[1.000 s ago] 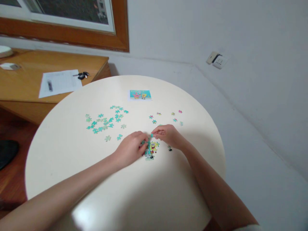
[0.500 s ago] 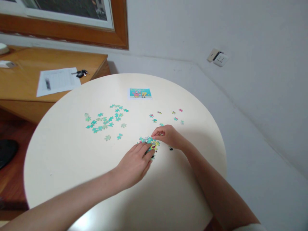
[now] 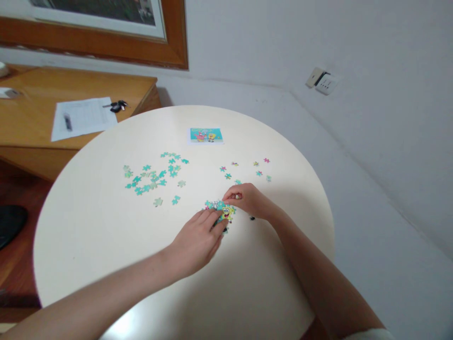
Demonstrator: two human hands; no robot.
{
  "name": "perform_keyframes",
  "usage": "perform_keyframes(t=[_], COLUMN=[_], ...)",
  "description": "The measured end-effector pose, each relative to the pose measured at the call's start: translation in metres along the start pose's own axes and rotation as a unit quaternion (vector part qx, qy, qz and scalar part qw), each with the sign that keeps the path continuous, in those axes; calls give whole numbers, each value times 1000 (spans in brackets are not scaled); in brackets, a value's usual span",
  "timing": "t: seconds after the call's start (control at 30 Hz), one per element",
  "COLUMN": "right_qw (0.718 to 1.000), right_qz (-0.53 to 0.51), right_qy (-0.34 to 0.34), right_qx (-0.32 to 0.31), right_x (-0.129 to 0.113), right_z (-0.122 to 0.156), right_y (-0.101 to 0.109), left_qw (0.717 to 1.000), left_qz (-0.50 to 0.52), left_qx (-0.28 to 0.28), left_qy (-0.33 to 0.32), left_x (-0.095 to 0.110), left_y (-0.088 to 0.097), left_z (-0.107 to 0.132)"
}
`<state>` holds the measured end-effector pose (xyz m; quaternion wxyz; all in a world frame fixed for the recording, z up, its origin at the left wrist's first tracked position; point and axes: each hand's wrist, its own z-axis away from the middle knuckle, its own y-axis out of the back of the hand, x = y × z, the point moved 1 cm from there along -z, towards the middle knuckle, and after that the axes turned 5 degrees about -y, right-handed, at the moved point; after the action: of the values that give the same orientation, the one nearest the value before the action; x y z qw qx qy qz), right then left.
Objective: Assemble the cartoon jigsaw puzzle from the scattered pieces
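Note:
A partly joined jigsaw puzzle (image 3: 226,213) with a yellow cartoon face lies on the white table, its lower left covered by my left hand (image 3: 198,238). The fingers of that hand are stretched out and press flat on the joined pieces. At the puzzle's upper edge, my right hand (image 3: 242,196) is closed in a pinch, thumb and forefinger on a puzzle piece that they mostly hide. Just beyond the right hand a teal piece (image 3: 238,182) shows in part. A dark piece (image 3: 252,218) sits under the right wrist.
Loose teal and green pieces (image 3: 154,175) are spread on the left of the round table (image 3: 106,236). Several pink and teal pieces (image 3: 259,173) lie right of centre. A picture card (image 3: 206,135) is at the back. Paper (image 3: 83,118) and keys (image 3: 118,106) rest on a wooden desk.
Both hands stay almost where they were on the puzzle. The whole view has shifted very slightly; no piece has visibly moved on the table.

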<state>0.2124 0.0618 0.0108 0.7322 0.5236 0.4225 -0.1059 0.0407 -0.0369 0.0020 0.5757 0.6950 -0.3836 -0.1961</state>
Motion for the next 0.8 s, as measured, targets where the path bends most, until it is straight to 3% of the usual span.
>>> perform_keyframes(t=[0.8], right_qw=[1000], right_qz=[-19], right_qy=[12], right_qx=[4], right_x=[2], right_z=[1], right_y=[-1], left_qw=[1000], left_qz=[23], left_qx=[0], left_qy=[7], left_x=[0], left_y=[0], left_z=[0])
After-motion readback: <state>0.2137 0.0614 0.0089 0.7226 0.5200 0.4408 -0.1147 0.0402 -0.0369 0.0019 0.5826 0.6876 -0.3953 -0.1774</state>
